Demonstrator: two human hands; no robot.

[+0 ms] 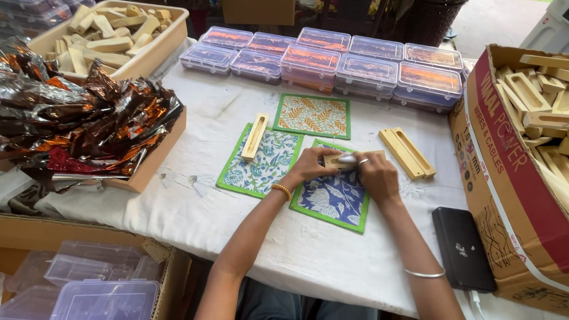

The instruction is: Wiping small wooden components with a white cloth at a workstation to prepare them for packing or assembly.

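Observation:
My left hand [308,165] and my right hand [376,176] meet over a blue floral cloth mat [333,199] with a green border. Together they grip a small wooden block [335,159]; a white piece shows between the fingers of the right hand. To the left lies a white-and-blue mat [262,165] with a slotted wooden holder [255,136] on it. Behind sits a yellow leaf-print mat [313,115]. Two wooden holders [406,153] lie side by side to the right of my hands.
Rows of clear plastic boxes [326,60] stand at the back. A tray of wooden blocks [109,37] and a box of foil wrappers [71,118] are at left. A red carton of wooden holders [523,174] stands at right, a black case [463,248] beside it.

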